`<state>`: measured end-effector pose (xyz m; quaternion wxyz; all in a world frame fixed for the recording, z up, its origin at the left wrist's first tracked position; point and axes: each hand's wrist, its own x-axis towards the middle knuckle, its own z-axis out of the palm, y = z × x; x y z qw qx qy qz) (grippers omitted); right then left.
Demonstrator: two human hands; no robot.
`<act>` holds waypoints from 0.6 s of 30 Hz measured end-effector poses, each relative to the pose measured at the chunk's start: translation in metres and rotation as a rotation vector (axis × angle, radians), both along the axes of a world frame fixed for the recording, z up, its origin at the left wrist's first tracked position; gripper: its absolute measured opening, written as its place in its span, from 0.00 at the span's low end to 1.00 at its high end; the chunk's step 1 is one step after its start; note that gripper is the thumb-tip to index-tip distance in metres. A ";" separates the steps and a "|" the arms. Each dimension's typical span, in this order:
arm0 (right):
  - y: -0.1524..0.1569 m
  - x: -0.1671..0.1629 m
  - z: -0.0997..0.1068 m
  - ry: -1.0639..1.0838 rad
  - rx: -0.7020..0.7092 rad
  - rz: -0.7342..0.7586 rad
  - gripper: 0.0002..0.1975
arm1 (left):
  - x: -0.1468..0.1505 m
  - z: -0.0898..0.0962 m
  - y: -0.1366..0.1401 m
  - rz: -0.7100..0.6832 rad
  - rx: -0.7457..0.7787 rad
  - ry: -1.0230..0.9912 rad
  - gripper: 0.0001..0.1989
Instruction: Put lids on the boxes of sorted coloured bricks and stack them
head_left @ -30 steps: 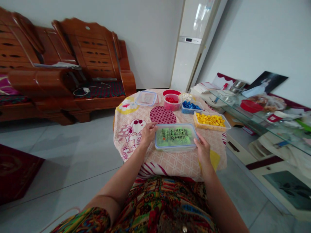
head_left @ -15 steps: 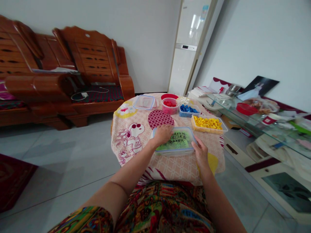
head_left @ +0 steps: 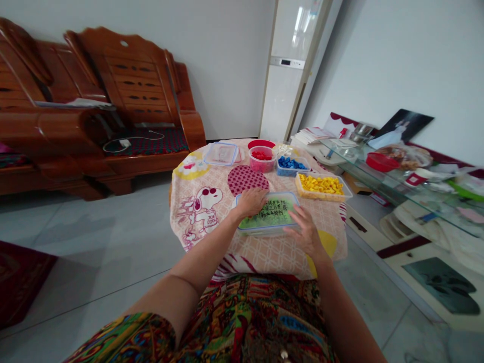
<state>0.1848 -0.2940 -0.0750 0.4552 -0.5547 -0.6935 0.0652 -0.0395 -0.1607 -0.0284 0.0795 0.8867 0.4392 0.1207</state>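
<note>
A clear plastic food container (head_left: 270, 214) with green contents stands near the front of the round table. Its lid has a blue rim and dark handwritten characters on top. My left hand (head_left: 252, 201) lies flat over the lid's left part, fingers stretched toward the far edge. At the near right corner is my right hand (head_left: 305, 233), fingers spread and apart, the fingertips at the lid's edge. Whether they press on it I cannot tell.
Beyond stand tubs of yellow pieces (head_left: 321, 185), blue pieces (head_left: 291, 165) and red pieces (head_left: 260, 157). A loose blue-rimmed lid (head_left: 221, 154) lies at the back left. A glass-topped cabinet (head_left: 408, 194) holding clutter stands to the right. Wooden chairs (head_left: 139, 85) stand left.
My right hand has shifted from the container's right side to its near right corner, its fingers now more spread. My left hand stays on the lid. The view has tilted slightly.
</note>
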 end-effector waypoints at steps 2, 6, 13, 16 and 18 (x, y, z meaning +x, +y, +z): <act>-0.002 0.004 -0.001 -0.042 -0.032 0.050 0.27 | 0.000 0.000 0.003 -0.010 0.002 0.003 0.23; -0.002 0.013 -0.002 -0.068 -0.080 0.093 0.29 | 0.002 0.003 0.012 -0.072 -0.032 0.017 0.21; -0.001 0.013 -0.005 -0.041 -0.075 0.080 0.27 | 0.010 0.012 0.025 -0.087 -0.174 -0.024 0.18; -0.001 0.011 -0.008 -0.027 -0.052 0.066 0.25 | 0.010 0.012 0.026 -0.097 -0.179 -0.031 0.18; -0.001 0.011 -0.008 -0.024 -0.046 0.065 0.24 | 0.010 0.011 0.026 -0.099 -0.171 -0.023 0.18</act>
